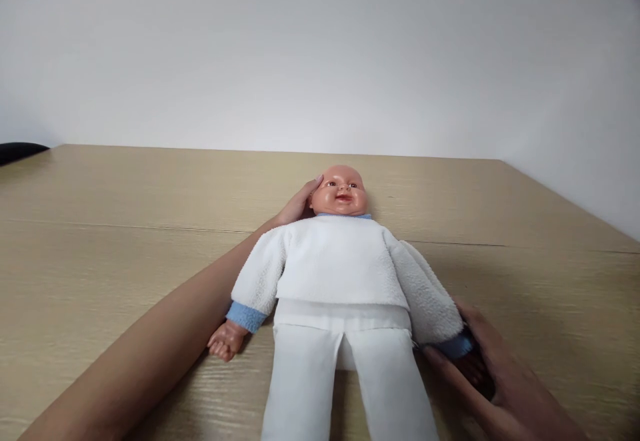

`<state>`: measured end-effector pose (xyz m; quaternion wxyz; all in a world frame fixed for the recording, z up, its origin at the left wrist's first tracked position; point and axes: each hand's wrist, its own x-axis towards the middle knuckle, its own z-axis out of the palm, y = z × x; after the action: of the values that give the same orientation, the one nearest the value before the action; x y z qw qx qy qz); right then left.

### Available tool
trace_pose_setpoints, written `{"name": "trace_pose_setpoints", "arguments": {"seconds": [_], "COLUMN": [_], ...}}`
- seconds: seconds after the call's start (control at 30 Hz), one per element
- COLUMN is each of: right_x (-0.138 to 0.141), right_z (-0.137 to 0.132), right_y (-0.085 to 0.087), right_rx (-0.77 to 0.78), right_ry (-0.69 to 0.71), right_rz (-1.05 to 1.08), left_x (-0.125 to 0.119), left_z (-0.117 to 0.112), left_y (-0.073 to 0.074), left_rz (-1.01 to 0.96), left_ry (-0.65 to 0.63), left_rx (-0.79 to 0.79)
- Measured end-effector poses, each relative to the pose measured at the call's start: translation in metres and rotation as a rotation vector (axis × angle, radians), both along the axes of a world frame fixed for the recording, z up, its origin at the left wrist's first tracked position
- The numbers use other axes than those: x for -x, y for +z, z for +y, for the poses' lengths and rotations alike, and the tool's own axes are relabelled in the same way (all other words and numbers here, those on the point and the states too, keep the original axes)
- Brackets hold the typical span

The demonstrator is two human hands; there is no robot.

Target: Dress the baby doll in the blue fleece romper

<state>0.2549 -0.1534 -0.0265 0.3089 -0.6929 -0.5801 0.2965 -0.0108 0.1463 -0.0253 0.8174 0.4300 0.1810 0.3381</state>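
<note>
A baby doll [345, 261] lies on its back on a light wooden counter [125, 181]. It is in the middle, with its head [350, 194] at the far end and its legs [303, 381] pointing to the near side. The ends of the legs are cut off by the bottom of the view. The doll has a bald head, brown eyes and a small smile. It wears a fluffy white top [340, 261] with a blue neck and blue cuffs, and smooth white pants [390, 374].

The left hand [300, 202] is at the side of the doll's head. Its thumb [319, 180] touches near the doll's eye. The other fingers are hidden behind the head, so I cannot tell if they grip it. The left arm [190, 314] runs along beside the doll's fluffy sleeve and its little curled hand [227, 341].

The right hand [505, 374] is around the end of the doll's other sleeve [430, 294], by the blue cuff [456, 346]. The thumb is on the near side and a finger is on the far side. I cannot tell if they squeeze it.

A thin line [125, 226] runs across the counter. Behind it is a pale wall [320, 54]. A bit of something black [23, 152] shows at the far left edge.
</note>
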Motion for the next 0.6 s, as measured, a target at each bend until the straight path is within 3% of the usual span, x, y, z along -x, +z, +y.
{"name": "trace_pose_setpoints", "arguments": {"seconds": [0.6], "right_x": [-0.01], "right_z": [-0.005], "right_y": [-0.015], "right_rx": [-0.042], "right_ry": [0.063], "right_rz": [-0.066], "left_x": [-0.003], "left_z": [0.002], "left_y": [-0.001], "left_rz": [0.034], "left_ry": [0.028], "left_rx": [-0.032]}}
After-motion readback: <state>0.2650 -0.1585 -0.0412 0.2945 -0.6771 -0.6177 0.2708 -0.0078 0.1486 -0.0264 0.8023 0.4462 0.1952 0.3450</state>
